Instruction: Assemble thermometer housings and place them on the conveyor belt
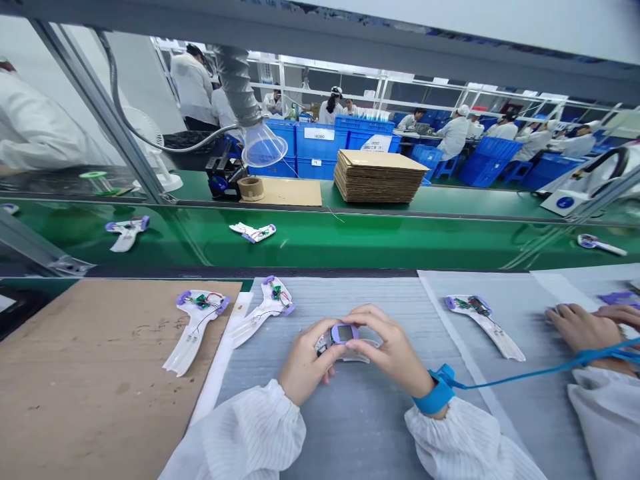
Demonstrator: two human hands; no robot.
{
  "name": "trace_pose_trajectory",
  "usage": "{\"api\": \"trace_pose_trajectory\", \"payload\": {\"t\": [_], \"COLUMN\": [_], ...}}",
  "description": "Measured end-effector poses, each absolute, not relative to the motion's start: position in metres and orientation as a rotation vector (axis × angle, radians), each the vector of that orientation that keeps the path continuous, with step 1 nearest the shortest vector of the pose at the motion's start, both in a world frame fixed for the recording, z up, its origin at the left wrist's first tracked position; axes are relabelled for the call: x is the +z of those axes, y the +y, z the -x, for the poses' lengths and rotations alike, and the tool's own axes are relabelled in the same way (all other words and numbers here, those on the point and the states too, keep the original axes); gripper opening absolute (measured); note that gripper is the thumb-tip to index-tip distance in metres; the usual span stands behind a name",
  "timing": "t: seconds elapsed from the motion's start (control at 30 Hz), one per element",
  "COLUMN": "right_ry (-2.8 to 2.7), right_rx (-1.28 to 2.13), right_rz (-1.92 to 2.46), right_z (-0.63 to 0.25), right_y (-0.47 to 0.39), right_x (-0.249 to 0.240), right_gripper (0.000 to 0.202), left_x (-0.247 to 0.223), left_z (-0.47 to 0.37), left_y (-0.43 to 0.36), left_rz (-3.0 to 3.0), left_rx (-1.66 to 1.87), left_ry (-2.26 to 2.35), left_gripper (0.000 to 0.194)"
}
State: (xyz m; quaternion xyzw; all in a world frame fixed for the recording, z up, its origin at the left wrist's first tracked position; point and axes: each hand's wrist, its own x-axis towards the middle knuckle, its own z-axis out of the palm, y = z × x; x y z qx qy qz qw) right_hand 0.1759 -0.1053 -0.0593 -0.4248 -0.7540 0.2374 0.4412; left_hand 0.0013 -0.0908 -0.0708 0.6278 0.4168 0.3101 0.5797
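Note:
A white handheld device with a purple end and a small dark screen is held between my two hands above the grey mat. My left hand grips its left side, thumb and fingers closed on it. On the right side, my right hand pinches the purple frame; a blue wrist strap is on that wrist. Part of the white body shows under my fingers. To the left lie two opened white housings with wires, one on the mat and one on cardboard. Another open housing rests to the right.
A co-worker's hands are at the right edge. Behind the mat runs a green conveyor carrying several housings. Beyond it stand a cardboard stack, a tape roll and a hanging extraction funnel. A metal beam crosses overhead.

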Motion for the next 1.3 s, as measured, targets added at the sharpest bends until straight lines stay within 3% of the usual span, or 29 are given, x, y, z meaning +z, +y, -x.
{"api": "trace_pose_trajectory", "payload": {"t": [0.43, 0.83, 1.3], "right_ry": [-1.908, -1.745, -1.911], "right_rx": [0.556, 0.620, 0.570], "right_rz": [1.019, 1.096, 1.120], "right_z": [-0.177, -0.173, -0.170], "right_y": [-0.106, -0.107, -0.111], "right_x": [-0.069, -0.057, -0.049], "right_gripper": [0.019, 0.001, 0.008], "left_x": [-0.072, -0.065, -0.056], "left_z": [0.000, -0.002, -0.003], "left_y": [-0.090, -0.096, -0.101], "left_rz": [-1.422, -1.586, -1.724], "left_rx": [0.746, 0.737, 0.787], "left_ry": [0.959, 0.955, 0.943], "left_gripper": [0.028, 0.027, 0.023]}}
